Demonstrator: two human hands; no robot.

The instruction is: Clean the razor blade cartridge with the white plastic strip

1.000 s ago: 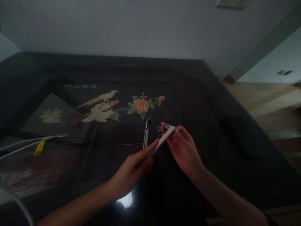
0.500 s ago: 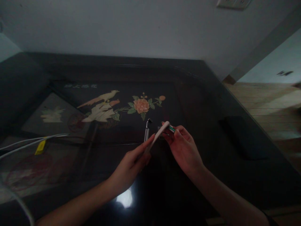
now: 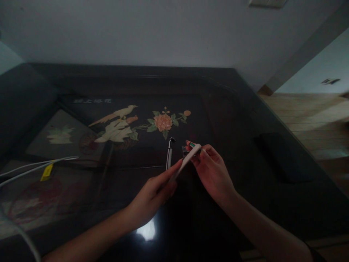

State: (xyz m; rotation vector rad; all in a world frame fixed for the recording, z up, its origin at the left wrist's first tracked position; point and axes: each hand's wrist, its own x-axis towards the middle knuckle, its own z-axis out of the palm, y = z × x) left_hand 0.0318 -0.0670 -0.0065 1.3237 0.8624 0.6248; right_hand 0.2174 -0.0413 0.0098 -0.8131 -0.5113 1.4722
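Observation:
My left hand (image 3: pixel 155 193) is closed around the lower part of a slim white stick (image 3: pixel 188 157), which slants up to the right. At its upper end, my right hand (image 3: pixel 214 169) pinches a small dark piece with a green stripe (image 3: pixel 192 145). That piece crosses the stick's tip; I cannot tell whether they are joined. A small clear part (image 3: pixel 185 150) shows just left of the stick, partly hidden. Behind my left fingers, a thin silver-and-white tool (image 3: pixel 169 154) with a dark hooked head lies on the table, its lower end covered.
The glossy black table (image 3: pixel 218 225) carries an inlaid bird and flower (image 3: pixel 163 122). White cables (image 3: pixel 38 165) with a yellow tag (image 3: pixel 47 171) run in from the left. A dark flat object (image 3: pixel 283 156) lies to the right. A wall (image 3: pixel 136 32) stands behind.
The green-striped piece has shifted from the right of the stick's tip to its upper left side. The stick's tip has moved slightly right and down. Both hands keep their hold.

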